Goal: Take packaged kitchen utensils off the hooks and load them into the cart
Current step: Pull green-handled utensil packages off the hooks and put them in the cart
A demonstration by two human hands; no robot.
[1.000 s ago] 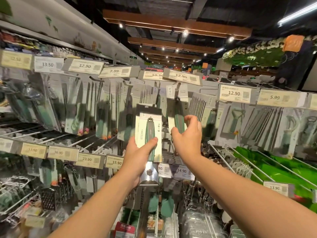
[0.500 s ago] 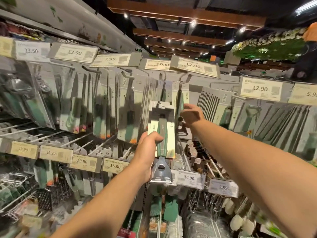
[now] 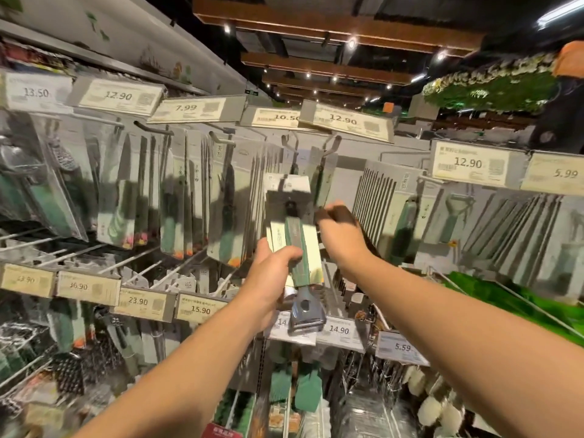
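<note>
My left hand (image 3: 268, 279) grips the green-handled metal peeler on its pale card (image 3: 295, 248); my right hand's (image 3: 343, 238) blurred fingers, I cannot tell.

Illumination is moderate, supplied by ceiling spotlights (image 3: 351, 43) at 12 o'clock and a strip light (image 3: 559, 12) at 1 o'clock. Shadows fall across the hanging packages (image 3: 177, 197) at 10 o'clock. Motion blur softens the whole frame. Wide-angle distortion bends the edges.
</note>
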